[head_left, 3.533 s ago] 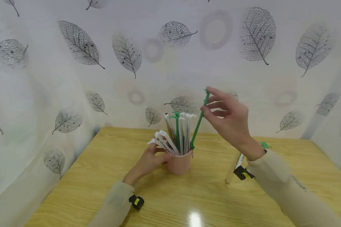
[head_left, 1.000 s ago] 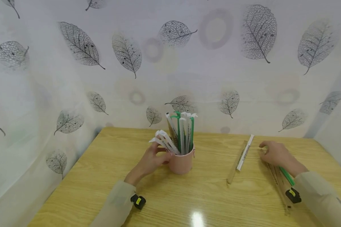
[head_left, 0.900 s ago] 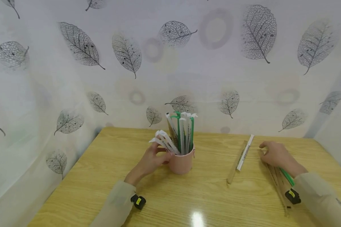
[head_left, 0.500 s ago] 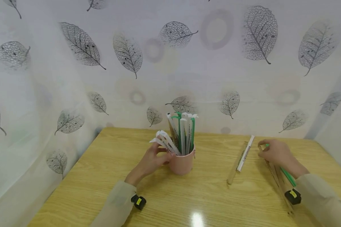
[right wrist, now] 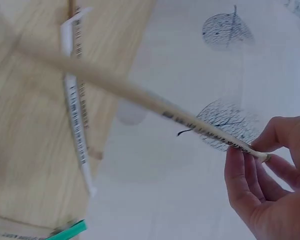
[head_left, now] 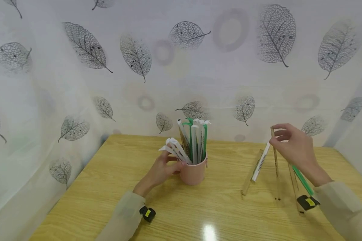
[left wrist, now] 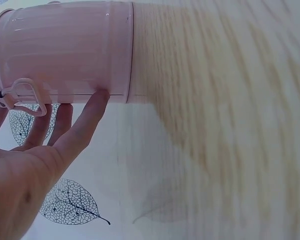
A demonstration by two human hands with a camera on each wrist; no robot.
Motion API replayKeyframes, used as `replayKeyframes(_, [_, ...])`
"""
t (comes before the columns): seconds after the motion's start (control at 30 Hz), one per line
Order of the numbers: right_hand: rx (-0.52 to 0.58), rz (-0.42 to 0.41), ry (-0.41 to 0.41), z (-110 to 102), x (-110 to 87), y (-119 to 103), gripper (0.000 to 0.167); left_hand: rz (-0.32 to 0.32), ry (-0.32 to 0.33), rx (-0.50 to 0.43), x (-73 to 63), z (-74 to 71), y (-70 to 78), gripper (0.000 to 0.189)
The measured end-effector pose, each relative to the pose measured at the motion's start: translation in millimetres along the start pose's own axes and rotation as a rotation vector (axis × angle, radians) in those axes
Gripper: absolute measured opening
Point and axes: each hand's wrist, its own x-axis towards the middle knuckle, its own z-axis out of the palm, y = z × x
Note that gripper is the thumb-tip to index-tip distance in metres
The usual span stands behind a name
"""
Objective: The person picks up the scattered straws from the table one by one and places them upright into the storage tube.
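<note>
A pink bucket [head_left: 191, 175] stands upright on the table, filled with paper-wrapped straws [head_left: 194, 144] in white, green and brown. My left hand [head_left: 157, 172] holds it from the left, thumb at the near rim, other fingers on the far side. The left wrist view shows fingertips against the bucket's wall, beside a small wire handle [left wrist: 31, 85]. Off to the right, my right hand [head_left: 297, 147] pinches the top end of a brown paper-wrapped straw [right wrist: 140, 97] between thumb and fingers. That straw hangs steeply down, its lower end close over the table.
On the wooden table [head_left: 123, 167], a white wrapped straw [head_left: 260, 162] lies against a brown one [head_left: 247, 184]. Right of them, under the right forearm, lie a green straw [head_left: 303, 180] and another brown one [head_left: 295, 185]. Leaf-printed cloth [head_left: 181, 77] hangs behind the table.
The green straw my right hand held is now in the bucket. That hand went right to the loose straws and has lifted a brown one by its end. The left hand stayed.
</note>
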Motion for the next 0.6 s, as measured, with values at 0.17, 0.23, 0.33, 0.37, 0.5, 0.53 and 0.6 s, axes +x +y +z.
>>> replayKeyframes(0.17, [0.079,-0.045,0.051,-2,1.7,-23,0.039,0.004,0.007,-0.009,0.0,0.6,0.6,0.065])
replayKeyframes(0.23, [0.113,-0.067,0.078,-1,2.5,-32,0.040,0.002,0.011,-0.009,-0.2,0.5,0.7,0.065])
replayKeyframes(0.33, [0.166,-0.101,0.119,2,4.5,-42,0.039,0.000,0.012,-0.004,-0.5,0.4,0.4,0.066])
replayKeyframes(0.37, [0.177,-0.107,0.128,3,5.1,-45,0.038,0.000,0.012,-0.003,-0.5,0.3,0.2,0.067])
replayKeyframes(0.5, [0.232,-0.151,0.167,5,8.1,-55,0.037,-0.007,0.000,-0.014,0.2,0.0,-0.6,0.068])
replayKeyframes(0.53, [0.246,-0.172,0.176,6,9.5,-58,0.037,-0.008,-0.003,-0.015,0.0,-0.6,-0.9,0.068])
replayKeyframes(0.6, [0.279,-0.217,0.196,8,12.1,-65,0.038,-0.011,-0.004,-0.021,-0.6,-1.9,-1.3,0.069])
